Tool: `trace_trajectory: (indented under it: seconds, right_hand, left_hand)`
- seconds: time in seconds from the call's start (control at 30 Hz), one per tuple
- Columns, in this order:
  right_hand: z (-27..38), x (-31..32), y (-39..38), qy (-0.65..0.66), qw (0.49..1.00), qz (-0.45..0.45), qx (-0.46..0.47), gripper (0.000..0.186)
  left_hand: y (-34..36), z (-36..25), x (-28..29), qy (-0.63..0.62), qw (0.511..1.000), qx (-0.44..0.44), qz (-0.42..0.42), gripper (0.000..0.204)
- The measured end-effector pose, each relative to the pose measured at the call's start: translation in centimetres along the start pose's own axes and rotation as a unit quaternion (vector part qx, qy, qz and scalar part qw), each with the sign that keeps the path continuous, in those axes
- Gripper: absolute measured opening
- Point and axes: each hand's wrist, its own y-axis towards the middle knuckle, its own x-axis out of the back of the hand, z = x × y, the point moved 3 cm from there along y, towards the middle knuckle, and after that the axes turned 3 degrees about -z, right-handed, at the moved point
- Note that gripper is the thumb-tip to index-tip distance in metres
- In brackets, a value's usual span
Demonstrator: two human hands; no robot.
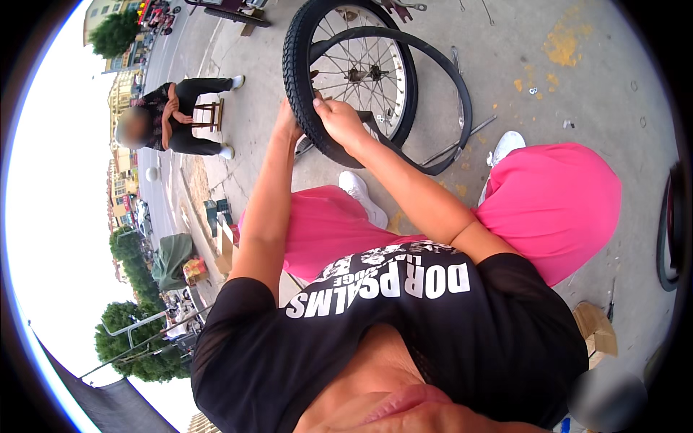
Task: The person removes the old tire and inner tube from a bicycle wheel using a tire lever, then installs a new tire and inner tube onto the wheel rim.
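A spoked wheel (399, 81) with a black knobby tire (294, 61) stands tilted in front of me. A black inner tube (462, 90) loops out of the wheel to the right and hangs toward the ground. My right hand (338, 121) grips the near side of the tire, its thumb up on the tread edge and its fingers curled toward the rim. Against the tire's outer left side, my left hand (287, 121) is closed around it, with most of its fingers hidden behind the rubber.
Slim metal tools (482, 125) lie on the concrete beside the inner tube. Small metal bits (533, 91) are scattered to the right. A person (189, 115) sits on a wooden stool at the left. A torn cardboard box (594, 332) is at the lower right, and another wheel (665, 238) at the right edge.
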Motion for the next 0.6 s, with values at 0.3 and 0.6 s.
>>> trace_trajectory:
  seconds: [0.3, 0.6]
  right_hand:
    - [-2.0, -0.9, -1.0, -0.09, 0.995, -0.006, 0.05, 0.045]
    - [-8.5, 12.5, 0.3, -0.418, 0.876, -0.238, 0.029, 0.035]
  left_hand:
    - [-0.6, -2.4, 3.6, -0.016, 0.995, 0.068, -0.077, 0.074]
    - [-2.9, -1.1, 7.7, 0.084, 0.98, 0.046, -0.173, 0.046]
